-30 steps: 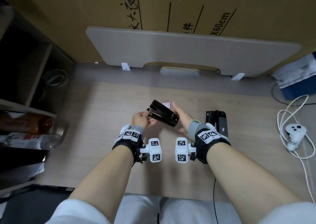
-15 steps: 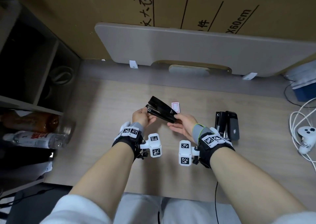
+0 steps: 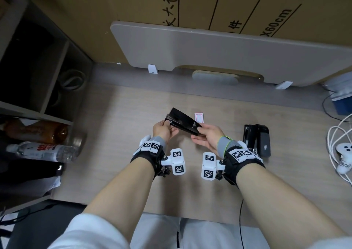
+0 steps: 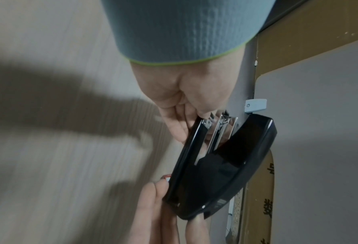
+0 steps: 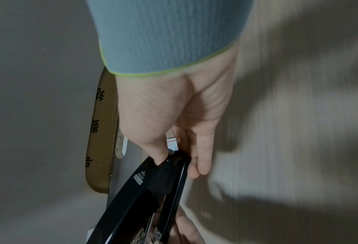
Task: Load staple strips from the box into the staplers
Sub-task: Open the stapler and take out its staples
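From the head view we see a black stapler [image 3: 183, 121] held above the wooden desk [image 3: 118, 134]; the left hand [image 3: 163, 130] pinches its front end, the right hand [image 3: 207, 136] grips its rear end; just behind the stapler lies a small staple box [image 3: 198, 117]; to the stapler's right a second stapler [image 3: 257, 140] rests on the desk. From the left wrist view, our fingers [image 4: 178, 122] pinch the stapler's [image 4: 226, 165] metal front, which gapes partly open. From the right wrist view, our thumb [image 5: 155, 148] presses the stapler's [image 5: 148, 184] rear, fingers curled beneath.
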